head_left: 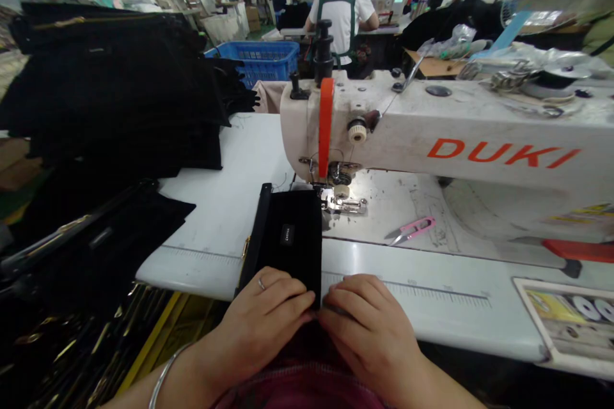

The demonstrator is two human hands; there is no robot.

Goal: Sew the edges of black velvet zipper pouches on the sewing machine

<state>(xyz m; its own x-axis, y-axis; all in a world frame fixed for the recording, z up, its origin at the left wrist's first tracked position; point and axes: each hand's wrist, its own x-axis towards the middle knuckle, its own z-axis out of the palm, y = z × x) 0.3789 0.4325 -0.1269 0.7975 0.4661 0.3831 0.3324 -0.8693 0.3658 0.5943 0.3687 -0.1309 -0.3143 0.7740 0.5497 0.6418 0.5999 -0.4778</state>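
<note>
Head camera: a black cloth piece (302, 262) with a small label (287, 235) lies on the white table (211, 204), its right edge at the metal foot (350, 206) of the sewing machine (398, 115). The left hand (271, 310), wearing a ring (261, 283), is closed over the near end of the cloth, fingertips at the right edge. The right hand (367, 316) is curled narrow, fingertips pinched at the near right corner, just beside the left. Pink snips (411, 230) lie under the machine's arm. Stacked black cloths (105, 96) rise at the left; behind are a blue basket (281, 64) and a seated person (340, 9).
</note>
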